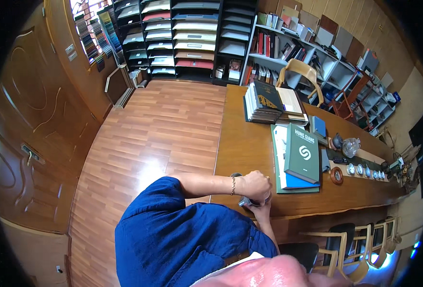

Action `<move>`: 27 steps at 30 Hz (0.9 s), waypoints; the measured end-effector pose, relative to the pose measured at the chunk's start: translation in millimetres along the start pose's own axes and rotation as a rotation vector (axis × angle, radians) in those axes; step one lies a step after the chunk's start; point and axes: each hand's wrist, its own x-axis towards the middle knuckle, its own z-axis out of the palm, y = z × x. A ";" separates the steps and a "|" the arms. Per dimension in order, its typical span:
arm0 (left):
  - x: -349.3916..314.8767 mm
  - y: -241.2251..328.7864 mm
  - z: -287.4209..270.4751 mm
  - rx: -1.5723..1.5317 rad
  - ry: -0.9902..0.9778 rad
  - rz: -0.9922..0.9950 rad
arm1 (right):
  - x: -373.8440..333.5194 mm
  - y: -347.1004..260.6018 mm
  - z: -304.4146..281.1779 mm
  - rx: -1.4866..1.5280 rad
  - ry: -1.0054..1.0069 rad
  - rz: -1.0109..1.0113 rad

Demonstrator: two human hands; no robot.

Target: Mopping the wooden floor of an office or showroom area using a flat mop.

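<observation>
Both my hands meet at the near left edge of the wooden table. My left hand [256,185], with a gold bracelet at its wrist, is closed in a fist on top. Just below it is my right hand [262,210], its fingers curled and mostly hidden by the left. A small grey thing [244,201] sticks out to the left from between the hands; its kind does not show. Behind the left wrist, a dark rounded thing [236,175] peeks out; whether it joins the grey one I cannot tell. A green book [300,155] lies to the right of my hands.
On the table [240,143] stand a stack of thick sample binders [264,103], a glass jar [350,147], a brown round dish [336,175] and several small cups. Chairs [338,241] line its near side. Shelves [194,36] stand behind, a wooden door [34,124] at left.
</observation>
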 end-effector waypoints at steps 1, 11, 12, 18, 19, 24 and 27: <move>0.6 -0.1 6.9 -0.004 -0.001 0.004 | -2.3 2.7 3.1 0.420 0.006 0.220; -8.2 -30.4 26.7 -0.167 0.060 0.380 | 21.9 -1.1 -12.5 0.672 -0.105 0.274; -11.4 -23.1 15.0 -0.114 -0.009 0.236 | 25.5 3.2 -10.0 0.773 -0.245 0.329; -0.1 -7.6 11.7 -0.001 0.052 0.026 | 17.9 13.6 -2.4 0.797 -0.129 0.388; 4.0 -7.7 14.6 -0.034 0.059 0.028 | 18.1 17.5 -3.4 0.798 -0.105 0.332; 13.7 -27.7 19.2 -0.101 0.080 0.296 | 28.7 10.4 -20.4 0.889 -0.211 0.473; 19.6 -39.6 14.4 -0.161 0.100 0.432 | 31.3 11.2 -21.5 0.732 -0.205 0.420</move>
